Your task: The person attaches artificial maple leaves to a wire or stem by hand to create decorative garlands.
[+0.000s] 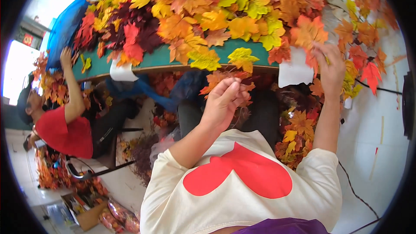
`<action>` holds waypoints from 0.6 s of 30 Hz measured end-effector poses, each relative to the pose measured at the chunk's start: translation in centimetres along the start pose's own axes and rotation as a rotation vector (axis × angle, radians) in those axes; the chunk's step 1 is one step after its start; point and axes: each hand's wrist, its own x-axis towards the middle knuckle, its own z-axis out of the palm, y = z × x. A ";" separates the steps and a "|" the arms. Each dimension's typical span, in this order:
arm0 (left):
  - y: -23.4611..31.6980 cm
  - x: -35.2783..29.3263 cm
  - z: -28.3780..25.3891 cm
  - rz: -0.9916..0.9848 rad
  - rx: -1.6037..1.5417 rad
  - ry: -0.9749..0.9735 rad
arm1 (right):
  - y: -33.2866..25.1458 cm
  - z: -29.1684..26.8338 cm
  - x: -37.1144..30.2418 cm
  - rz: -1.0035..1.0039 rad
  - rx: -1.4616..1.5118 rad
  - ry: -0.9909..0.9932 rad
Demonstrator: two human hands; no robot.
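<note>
In front of my body, my left hand [225, 99] is closed in a pinch on a spray of artificial maple leaves [213, 80], orange and dark red, its lower part hanging by my lap. Off to the right, my right hand [330, 63] has thumb and fingers together at the lower edge of an orange-red maple leaf [308, 32]. That leaf lies at the right end of a big heap of artificial maple leaves [190, 0] in orange, yellow and maroon. Two yellow leaves [204, 59] overhang the table edge just above my left hand.
The heap covers a green table [149, 56] with white paper pieces [296, 68] at its edge. A person in a red shirt [65, 132] sits at left, reaching toward a blue bag [65, 30]. More leaf sprays [299, 125] lie below on the right. A cable [357, 195] crosses the floor.
</note>
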 end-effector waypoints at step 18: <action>-0.5 -1.4 -0.5 0.225 0.130 0.013 | -10.5 6.5 -5.8 -0.081 0.346 -0.288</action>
